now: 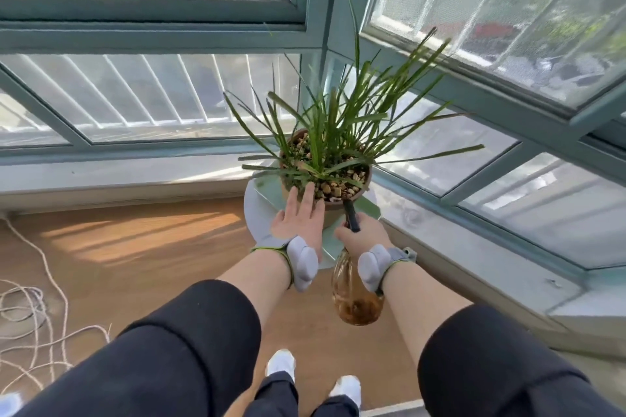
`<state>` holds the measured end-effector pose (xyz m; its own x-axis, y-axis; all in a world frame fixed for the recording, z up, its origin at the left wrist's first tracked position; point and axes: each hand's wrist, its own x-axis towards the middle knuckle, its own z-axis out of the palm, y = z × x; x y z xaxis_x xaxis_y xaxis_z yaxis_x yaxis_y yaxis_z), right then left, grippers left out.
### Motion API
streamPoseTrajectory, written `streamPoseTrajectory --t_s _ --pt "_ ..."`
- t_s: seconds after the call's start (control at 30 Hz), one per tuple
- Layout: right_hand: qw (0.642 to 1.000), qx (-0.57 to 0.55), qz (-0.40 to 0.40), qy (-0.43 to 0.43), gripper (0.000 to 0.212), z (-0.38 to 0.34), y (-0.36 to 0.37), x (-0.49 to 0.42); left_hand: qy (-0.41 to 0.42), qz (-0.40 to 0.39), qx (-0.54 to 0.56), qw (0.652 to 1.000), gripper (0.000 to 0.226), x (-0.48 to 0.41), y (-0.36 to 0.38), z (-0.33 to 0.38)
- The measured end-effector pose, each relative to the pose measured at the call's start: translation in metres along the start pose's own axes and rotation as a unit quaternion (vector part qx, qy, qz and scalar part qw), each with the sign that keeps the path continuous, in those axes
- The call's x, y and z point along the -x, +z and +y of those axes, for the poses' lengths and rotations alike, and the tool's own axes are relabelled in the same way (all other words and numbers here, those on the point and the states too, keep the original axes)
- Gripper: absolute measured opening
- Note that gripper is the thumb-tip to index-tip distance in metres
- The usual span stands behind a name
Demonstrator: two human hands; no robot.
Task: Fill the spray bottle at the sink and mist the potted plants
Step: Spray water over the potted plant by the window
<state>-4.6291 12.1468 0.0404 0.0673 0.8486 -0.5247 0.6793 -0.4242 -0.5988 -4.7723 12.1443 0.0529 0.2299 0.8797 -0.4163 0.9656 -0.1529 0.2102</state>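
Note:
A potted plant [333, 132] with long thin green leaves grows from a brown pot [366, 179] topped with pebbles, standing on a round pale stand [261, 210] in the window corner. My right hand [362, 235] is shut on the amber spray bottle [352, 301], gripping its black head; the nozzle points at the pot's near rim. The bottle's body hangs below my wrist and holds some liquid. My left hand [299, 218] lies flat with fingers apart, touching the pot's left near side. Both wrists wear grey bands.
Teal-framed windows [169, 34] with white bars outside close in the corner on both sides. A low sill [474, 247] runs behind the stand. Loose white cord [30, 308] lies on the wooden floor at left. My feet [281, 362] stand below.

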Motion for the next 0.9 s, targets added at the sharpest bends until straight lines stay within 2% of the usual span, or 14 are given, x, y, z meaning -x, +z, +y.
streamPoseTrajectory --t_s 0.13,0.27,0.4,0.53,0.63,0.77,0.9 --pt "1.0 -0.005 0.01 0.003 0.01 0.008 -0.018 0.001 -0.03 0.001 -0.015 0.999 0.083 -0.001 0.004 0.02" --pt "0.999 -0.032 0.025 -0.001 0.018 0.014 -0.034 0.003 -0.043 -0.066 -0.003 0.997 0.09 -0.003 0.0 0.035" --pt "1.0 -0.016 -0.004 -0.025 0.024 0.02 -0.05 0.005 -0.066 -0.085 0.02 0.994 0.087 0.002 -0.003 0.052" --pt "0.999 -0.02 -0.018 -0.041 0.019 0.023 -0.056 0.01 -0.07 -0.104 0.024 0.992 0.077 0.007 -0.012 0.062" --pt "0.995 -0.034 -0.021 -0.087 0.013 0.026 -0.063 0.019 -0.067 -0.108 0.061 0.99 0.07 0.013 -0.023 0.073" --pt "0.988 -0.044 -0.01 -0.148 0.009 0.028 -0.082 0.039 -0.029 -0.101 0.115 0.988 0.055 0.019 -0.04 0.09" --pt "0.982 -0.08 0.046 -0.167 0.023 0.023 -0.104 0.069 0.062 -0.118 0.117 0.984 0.041 0.022 -0.054 0.111"
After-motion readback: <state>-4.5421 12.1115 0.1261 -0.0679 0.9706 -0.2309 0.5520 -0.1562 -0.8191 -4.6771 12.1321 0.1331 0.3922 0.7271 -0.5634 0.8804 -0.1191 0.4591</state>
